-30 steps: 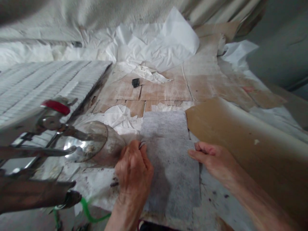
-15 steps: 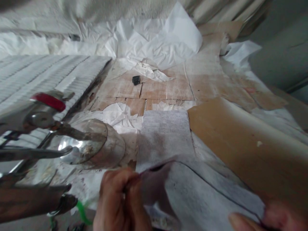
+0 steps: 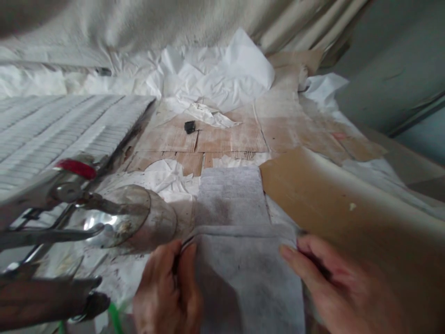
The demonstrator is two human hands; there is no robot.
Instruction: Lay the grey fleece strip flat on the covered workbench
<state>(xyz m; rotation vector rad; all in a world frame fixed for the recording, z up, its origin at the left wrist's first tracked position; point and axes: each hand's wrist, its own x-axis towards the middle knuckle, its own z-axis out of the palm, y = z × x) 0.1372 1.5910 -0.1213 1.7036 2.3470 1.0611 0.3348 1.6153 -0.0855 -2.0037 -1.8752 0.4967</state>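
Observation:
A grey, soiled felt-like sheet (image 3: 239, 260) lies in front of me, its near part folded back over itself along a crease. My left hand (image 3: 167, 290) pinches the sheet's left edge near the fold. My right hand (image 3: 333, 287) grips the sheet's right edge by the fold corner. The far part of the sheet lies flat on the work surface.
A metal tool with a red part (image 3: 74, 168) and a shiny round cup (image 3: 121, 218) sits at the left. A brown paper sheet (image 3: 347, 208) curls up at the right. Crumpled white paper (image 3: 215, 79), a white ribbed panel (image 3: 55, 125) and a small black object (image 3: 189, 126) lie farther back.
Both hands lifted the near end of the grey sheet from flat, raised it toward me, then laid it back folded, with the hands at its two side edges.

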